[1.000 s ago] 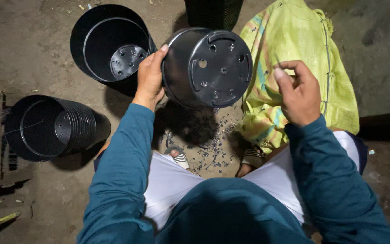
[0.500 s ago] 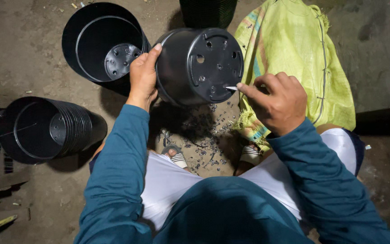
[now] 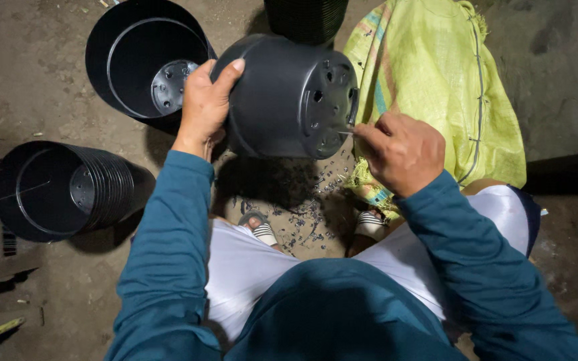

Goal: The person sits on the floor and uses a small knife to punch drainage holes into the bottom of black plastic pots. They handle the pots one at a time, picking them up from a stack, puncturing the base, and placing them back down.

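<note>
the yellow-green woven plastic sack (image 3: 436, 100) fills the upper right of the frame, lying on the bare dirt floor (image 3: 28, 87). at the upper left a wide black plastic pot (image 3: 143, 63) stands open-mouth up, its drainage holes showing inside; at the middle left a nested stack of black plastic pots (image 3: 68, 189) lies on its side with the mouth toward the camera, and the edge of another dark stack (image 3: 306, 17) shows at the top centre.

the black round plastic flower pot (image 3: 289, 97) in hand sits at the upper centre, held off the ground and tipped on its side. its long axis runs roughly left to right across the frame, the perforated base facing right. the left hand (image 3: 205, 103) wraps its rim side from the left, fingers spread wide and pressed on the wall, thumb on top. the right hand (image 3: 403, 150) is closer to the base, just to its lower right, fingers pinched narrow around a thin pale metal tool (image 3: 346, 133) whose tip touches the base near its lower edge. so the base holes lie left and slightly up from the right fingertips.

small dark plastic scraps (image 3: 302, 214) litter the ground at centre, between the sandalled feet (image 3: 262, 230).
</note>
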